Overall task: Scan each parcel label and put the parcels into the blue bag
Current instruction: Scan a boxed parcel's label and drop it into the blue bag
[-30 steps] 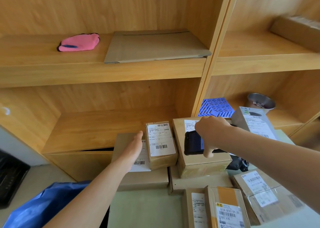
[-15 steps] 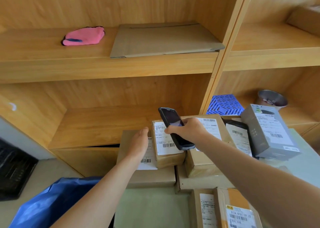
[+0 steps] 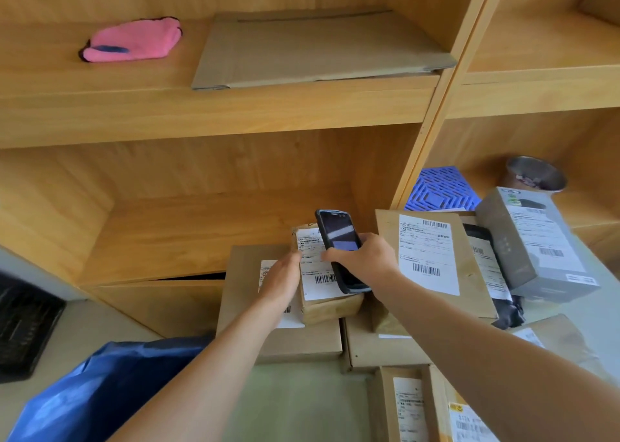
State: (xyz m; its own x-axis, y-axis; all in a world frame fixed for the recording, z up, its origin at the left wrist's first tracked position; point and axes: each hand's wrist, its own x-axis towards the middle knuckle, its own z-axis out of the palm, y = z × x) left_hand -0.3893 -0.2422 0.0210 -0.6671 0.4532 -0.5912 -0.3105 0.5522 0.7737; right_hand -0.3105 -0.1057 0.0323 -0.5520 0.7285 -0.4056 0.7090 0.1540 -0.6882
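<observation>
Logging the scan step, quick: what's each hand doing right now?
Left hand: open, fingers straight against the left side of the small parcel.
Right hand: closed, holding the scanner over that parcel's label.

On the top shelf (image 3: 214, 113) you have a pink cloth (image 3: 132, 40) — right of it, flat cardboard (image 3: 318, 50). Below the shelf, far right — a blue grid (image 3: 441, 190) and metal cup (image 3: 535, 175).
</observation>
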